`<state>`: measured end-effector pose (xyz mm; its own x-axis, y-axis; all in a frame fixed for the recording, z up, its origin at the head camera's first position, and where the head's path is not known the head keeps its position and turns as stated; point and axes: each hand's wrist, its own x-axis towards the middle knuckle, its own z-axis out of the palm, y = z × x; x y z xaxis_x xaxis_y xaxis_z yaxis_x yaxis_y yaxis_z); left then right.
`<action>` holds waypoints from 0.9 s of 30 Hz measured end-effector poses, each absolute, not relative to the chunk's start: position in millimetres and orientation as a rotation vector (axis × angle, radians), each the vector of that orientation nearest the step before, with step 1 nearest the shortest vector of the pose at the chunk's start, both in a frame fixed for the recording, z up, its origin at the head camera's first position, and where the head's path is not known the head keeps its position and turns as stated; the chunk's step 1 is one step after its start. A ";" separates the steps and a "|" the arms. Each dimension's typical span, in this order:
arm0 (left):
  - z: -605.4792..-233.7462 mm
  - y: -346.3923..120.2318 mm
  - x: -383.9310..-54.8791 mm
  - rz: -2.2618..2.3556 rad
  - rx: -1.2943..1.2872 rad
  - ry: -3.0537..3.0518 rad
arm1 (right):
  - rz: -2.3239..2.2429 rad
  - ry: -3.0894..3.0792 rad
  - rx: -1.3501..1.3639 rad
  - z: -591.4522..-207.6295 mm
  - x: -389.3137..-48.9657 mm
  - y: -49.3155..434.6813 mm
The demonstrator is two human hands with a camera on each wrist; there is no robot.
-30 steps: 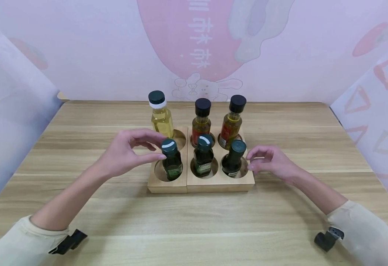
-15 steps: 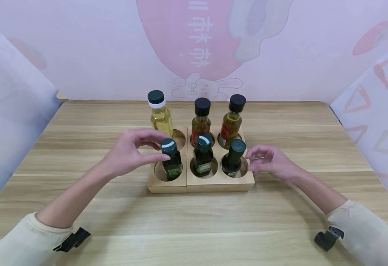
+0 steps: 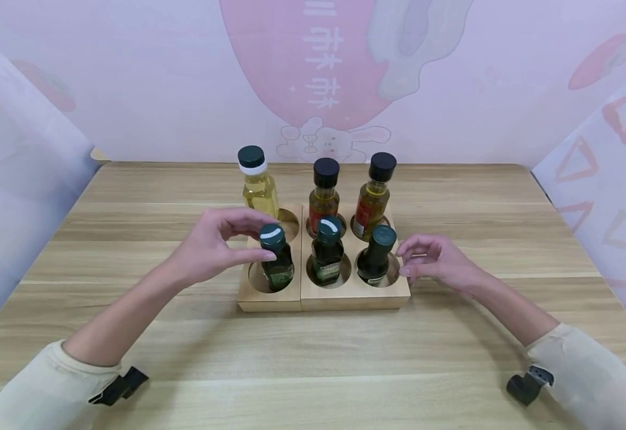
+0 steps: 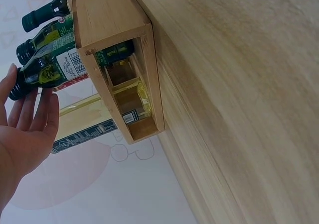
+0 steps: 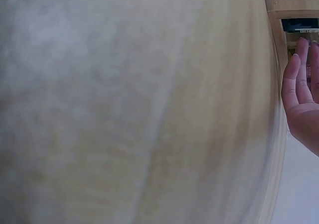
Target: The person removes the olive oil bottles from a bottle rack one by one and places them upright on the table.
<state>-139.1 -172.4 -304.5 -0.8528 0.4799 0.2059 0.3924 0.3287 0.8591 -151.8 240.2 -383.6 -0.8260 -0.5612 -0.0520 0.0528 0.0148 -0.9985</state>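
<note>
My left hand [image 3: 213,246] has its thumb in front of and its fingers behind the neck of a dark green oil bottle [image 3: 280,272], just under the cap; the left wrist view shows thumb and fingers on either side of this bottle [image 4: 45,67]. That bottle stands in the front left hole of a wooden rack [image 3: 355,303]. Two more dark green bottles, a middle one [image 3: 327,263] and a right one [image 3: 375,260], fill the other front holes. Holding nothing, my right hand [image 3: 433,260] lies beside the rack's right end, its fingers loosely bent.
Behind, in the rack's back row, stand a tall pale yellow oil bottle [image 3: 261,194] and two black-capped bottles with red labels, one in the middle [image 3: 324,203] and one on the right [image 3: 372,206]. The wooden table [image 3: 313,364] runs back to a printed wall [image 3: 184,89].
My left hand has shifted slightly right, its thumb further across the bottle's neck. The bottles, the rack and my right hand look almost still.
</note>
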 end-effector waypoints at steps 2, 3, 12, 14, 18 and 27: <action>-304.2 -172.3 -138.5 1.569 0.813 2.494 | -1.863 1.860 -0.518 -384.0 -151.9 240.3; -304.1 -172.3 -138.3 1.569 0.814 2.495 | -1.863 1.859 -0.518 -384.3 -152.1 240.4; -305.5 -172.0 -138.5 1.590 0.844 2.495 | -1.855 1.873 -0.524 -385.2 -152.6 241.1; -305.0 -171.8 -138.5 1.590 0.850 2.497 | -1.855 1.873 -0.526 -385.2 -152.6 241.2; -304.7 -171.6 -138.8 1.586 0.853 2.501 | -1.853 1.872 -0.522 -385.9 -152.8 241.4; -305.3 -171.3 -137.4 1.611 0.851 2.501 | -1.841 1.889 -0.489 -385.0 -152.4 241.0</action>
